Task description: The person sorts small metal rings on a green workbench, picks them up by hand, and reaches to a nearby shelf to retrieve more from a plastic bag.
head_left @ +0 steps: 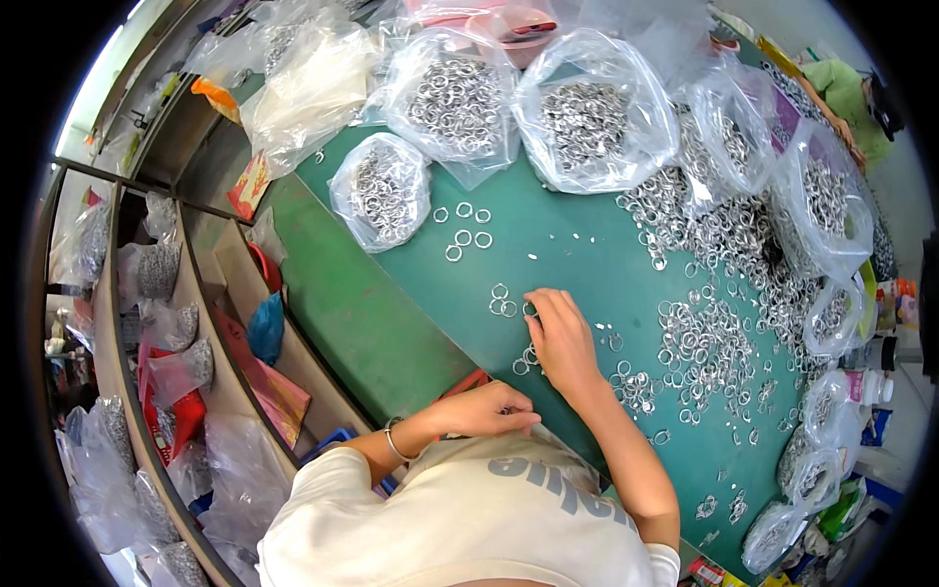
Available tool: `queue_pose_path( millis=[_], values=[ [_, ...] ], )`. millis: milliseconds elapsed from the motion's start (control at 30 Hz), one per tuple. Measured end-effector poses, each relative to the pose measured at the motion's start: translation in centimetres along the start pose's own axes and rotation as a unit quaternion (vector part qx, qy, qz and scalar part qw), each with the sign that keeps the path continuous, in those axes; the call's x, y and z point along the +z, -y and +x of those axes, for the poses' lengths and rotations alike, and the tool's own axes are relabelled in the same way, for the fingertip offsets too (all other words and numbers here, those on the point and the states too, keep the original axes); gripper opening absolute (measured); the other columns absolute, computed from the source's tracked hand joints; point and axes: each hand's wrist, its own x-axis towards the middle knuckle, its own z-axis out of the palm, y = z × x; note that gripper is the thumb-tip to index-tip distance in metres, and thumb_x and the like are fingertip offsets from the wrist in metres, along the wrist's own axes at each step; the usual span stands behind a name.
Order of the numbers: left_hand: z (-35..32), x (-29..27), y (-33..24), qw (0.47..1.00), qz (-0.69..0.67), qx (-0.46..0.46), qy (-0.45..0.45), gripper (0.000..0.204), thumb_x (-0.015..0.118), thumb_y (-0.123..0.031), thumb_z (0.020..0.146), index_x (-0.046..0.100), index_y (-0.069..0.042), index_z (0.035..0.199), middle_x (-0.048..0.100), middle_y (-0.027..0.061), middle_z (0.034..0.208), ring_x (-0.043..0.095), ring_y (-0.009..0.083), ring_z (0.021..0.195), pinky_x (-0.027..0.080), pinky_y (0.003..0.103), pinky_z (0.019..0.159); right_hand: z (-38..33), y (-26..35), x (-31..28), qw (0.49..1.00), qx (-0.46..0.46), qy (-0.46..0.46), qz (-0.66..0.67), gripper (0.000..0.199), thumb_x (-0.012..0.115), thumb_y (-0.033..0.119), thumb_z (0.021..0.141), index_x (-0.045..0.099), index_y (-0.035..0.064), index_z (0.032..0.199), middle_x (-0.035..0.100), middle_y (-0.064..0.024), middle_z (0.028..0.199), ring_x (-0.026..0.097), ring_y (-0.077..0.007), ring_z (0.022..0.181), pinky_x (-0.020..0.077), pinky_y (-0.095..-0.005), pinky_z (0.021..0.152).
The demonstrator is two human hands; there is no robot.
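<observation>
My right hand (561, 344) reaches over the green table (606, 264), its fingers pinching a small silver metal ring (529, 308). Just left of those fingertips lies a little cluster of silver rings (501, 303), and a few more rings (522, 364) sit below, beside my wrist. My left hand (489, 408) is curled closed at the table's near edge, close to my body; something small shows at its fingers, too small to make out. Farther off, a group of several loose rings (464, 238) is laid out near a small clear bag of rings (383, 194).
Open plastic bags full of rings (593, 127) line the far edge. A large heap of rings (709, 342) spreads on the right, with more bags (827, 318) along that edge. Wooden shelves (210, 391) holding bagged parts stand left. Another person (846, 98) is at the far right.
</observation>
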Motion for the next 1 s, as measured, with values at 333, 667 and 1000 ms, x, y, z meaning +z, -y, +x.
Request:
queue_pose_path(
  millis=[333, 667, 1000],
  values=[
    [1.3, -4.3, -0.4, 0.748, -0.643, 0.038, -0.161, 0.04, 0.042, -0.032, 0.098, 0.051, 0.002, 0.117, 0.058, 0.0139, 0.095, 0.056, 0.0191, 0.083, 0.047, 0.03, 0.066, -1.1, 1.6, -3.1, 0.986, 0.137, -0.018, 0.094, 0.018, 0.058, -0.002, 0.083, 0.06, -0.0012, 0.101, 0.061, -0.0137, 0.101, 0.06, -0.0251, 0.08, 0.0478, -0.0314, 0.07],
    [4.3, -6.2, 0.1, 0.645, -0.737, 0.153, -0.131, 0.031, 0.046, -0.026, 0.097, 0.051, -0.001, 0.116, 0.054, 0.0081, 0.096, 0.053, 0.0182, 0.087, 0.045, 0.027, 0.066, -4.8, 3.4, -4.7, 0.972, 0.193, -0.015, 0.136, 0.014, 0.056, -0.003, 0.084, 0.063, -0.001, 0.097, 0.065, -0.0102, 0.093, 0.061, -0.017, 0.077, 0.0459, -0.0256, 0.066],
    [3.6, -10.4, 1.0, 0.718, -0.324, 0.232, -0.571, 0.03, 0.046, -0.026, 0.098, 0.059, -0.002, 0.086, 0.051, 0.0024, 0.066, 0.044, 0.0088, 0.052, 0.031, 0.021, 0.046, -4.6, 2.9, -4.6, 0.971, 0.192, -0.003, 0.14, 0.015, 0.057, -0.003, 0.084, 0.064, -0.001, 0.098, 0.065, -0.0098, 0.091, 0.06, -0.0159, 0.076, 0.0464, -0.0256, 0.067]
  ],
)
